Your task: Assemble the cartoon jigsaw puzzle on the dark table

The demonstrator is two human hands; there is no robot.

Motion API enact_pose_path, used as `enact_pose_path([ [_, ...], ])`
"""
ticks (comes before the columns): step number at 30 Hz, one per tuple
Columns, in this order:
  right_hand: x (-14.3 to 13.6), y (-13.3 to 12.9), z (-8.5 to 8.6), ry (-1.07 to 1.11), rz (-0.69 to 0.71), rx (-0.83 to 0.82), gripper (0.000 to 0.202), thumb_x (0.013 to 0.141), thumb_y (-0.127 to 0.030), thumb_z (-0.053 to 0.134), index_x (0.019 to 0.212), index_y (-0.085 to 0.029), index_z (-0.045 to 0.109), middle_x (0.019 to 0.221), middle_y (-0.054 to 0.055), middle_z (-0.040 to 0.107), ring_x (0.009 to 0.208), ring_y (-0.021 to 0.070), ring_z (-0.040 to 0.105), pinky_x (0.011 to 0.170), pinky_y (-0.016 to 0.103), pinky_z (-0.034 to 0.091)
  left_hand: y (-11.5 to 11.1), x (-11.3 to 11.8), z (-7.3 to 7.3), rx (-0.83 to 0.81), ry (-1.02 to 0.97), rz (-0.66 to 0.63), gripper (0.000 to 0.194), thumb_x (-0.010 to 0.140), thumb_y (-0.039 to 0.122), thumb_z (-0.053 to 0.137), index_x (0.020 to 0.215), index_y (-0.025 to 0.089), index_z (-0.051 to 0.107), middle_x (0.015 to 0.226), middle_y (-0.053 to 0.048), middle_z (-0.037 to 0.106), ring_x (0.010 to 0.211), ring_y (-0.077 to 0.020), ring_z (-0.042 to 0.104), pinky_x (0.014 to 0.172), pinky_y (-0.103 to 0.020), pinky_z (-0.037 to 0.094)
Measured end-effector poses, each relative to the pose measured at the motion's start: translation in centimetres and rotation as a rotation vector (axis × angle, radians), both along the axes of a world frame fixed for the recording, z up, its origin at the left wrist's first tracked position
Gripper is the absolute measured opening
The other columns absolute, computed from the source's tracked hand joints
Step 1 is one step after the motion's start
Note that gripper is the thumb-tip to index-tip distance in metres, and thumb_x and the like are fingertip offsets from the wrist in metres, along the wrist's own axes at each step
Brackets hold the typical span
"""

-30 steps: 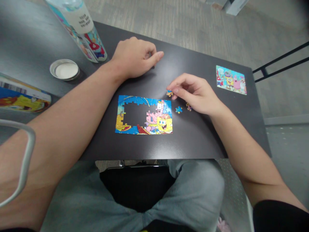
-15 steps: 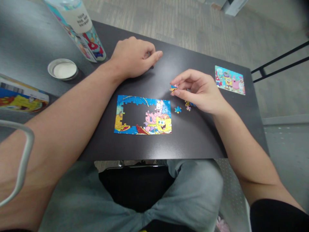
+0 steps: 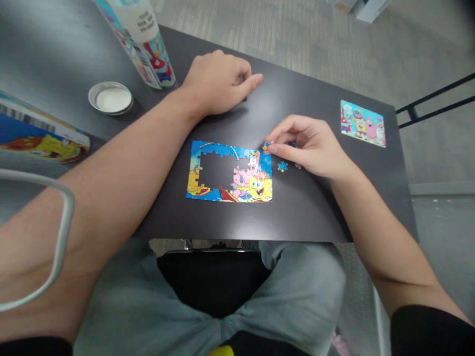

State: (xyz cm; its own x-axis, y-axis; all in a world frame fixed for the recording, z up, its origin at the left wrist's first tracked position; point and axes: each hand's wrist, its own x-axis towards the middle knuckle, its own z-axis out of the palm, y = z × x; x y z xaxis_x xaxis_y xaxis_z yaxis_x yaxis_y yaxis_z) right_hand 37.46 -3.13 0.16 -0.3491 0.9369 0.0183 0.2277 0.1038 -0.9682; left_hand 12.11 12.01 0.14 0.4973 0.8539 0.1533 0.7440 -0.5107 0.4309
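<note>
A jigsaw puzzle (image 3: 260,189) lies flat on the dark tabletop, with its border and right side joined and a gap in its middle and left. My right hand (image 3: 308,146) is closed, pinching a small puzzle piece (image 3: 266,147) between thumb and fingertips at the puzzle's upper right corner. Just right of the puzzle sits a loose blue and yellow piece (image 3: 282,166). Another piece (image 3: 298,166) shows partly beneath my right hand. My left hand (image 3: 222,84) rests on the table beyond the puzzle, fingers curled in and thumb stretched out, with nothing seen in it.
A picture card (image 3: 363,123) with cartoon figures lies at the right end of the table (image 3: 230,222). To the left stand a printed tube (image 3: 158,57), a round lid (image 3: 111,99) and a printed box (image 3: 44,133). A pale curved bar (image 3: 64,227) crosses the lower left.
My right hand has brought the pinched piece left and nearer, to the puzzle's upper right corner. My left hand stays in place. The whole view has shifted slightly.
</note>
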Motion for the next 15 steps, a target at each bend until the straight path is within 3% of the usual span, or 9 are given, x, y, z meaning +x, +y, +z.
enact_pose_path([
  [4, -1.8, -0.6, 0.8, -0.071, 0.03, -0.024, 0.038, 0.092, -0.051, 0.12, 0.1, -0.03, 0.09, 0.094, 0.003, 0.091, 0.084, 0.0234, 0.085, 0.077, 0.039, 0.076, 0.1, -0.1, -0.5, 0.009, -0.052, -0.025, 0.059, 0.113, 0.081, 0.047, 0.111, 0.05, 0.096, 0.123, -0.005, 0.098, 0.136, -0.0455, 0.081, 0.119, -0.067, 0.058],
  [9, -4.8, -0.7, 2.0, -0.08, 0.145, -0.089, 0.024, 0.103, -0.044, 0.11, 0.109, -0.027, 0.094, 0.099, 0.004, 0.095, 0.092, 0.0246, 0.089, 0.089, 0.041, 0.078, 0.3, 0.0, -0.9, 0.049, -0.073, -0.037, 0.052, 0.115, 0.076, 0.049, 0.106, 0.051, 0.094, 0.122, -0.004, 0.099, 0.131, -0.0416, 0.084, 0.115, -0.063, 0.06],
  [15, -6.6, -0.3, 2.5, -0.079, 0.275, -0.142, 0.016, 0.11, -0.037, 0.1, 0.119, -0.026, 0.091, 0.107, 0.003, 0.096, 0.097, 0.0228, 0.091, 0.087, 0.035, 0.077, 0.1, 0.4, -1.2, 0.084, -0.075, -0.036, 0.051, 0.126, 0.065, 0.058, 0.11, 0.037, 0.097, 0.126, -0.008, 0.099, 0.138, -0.0404, 0.088, 0.12, -0.059, 0.064],
])
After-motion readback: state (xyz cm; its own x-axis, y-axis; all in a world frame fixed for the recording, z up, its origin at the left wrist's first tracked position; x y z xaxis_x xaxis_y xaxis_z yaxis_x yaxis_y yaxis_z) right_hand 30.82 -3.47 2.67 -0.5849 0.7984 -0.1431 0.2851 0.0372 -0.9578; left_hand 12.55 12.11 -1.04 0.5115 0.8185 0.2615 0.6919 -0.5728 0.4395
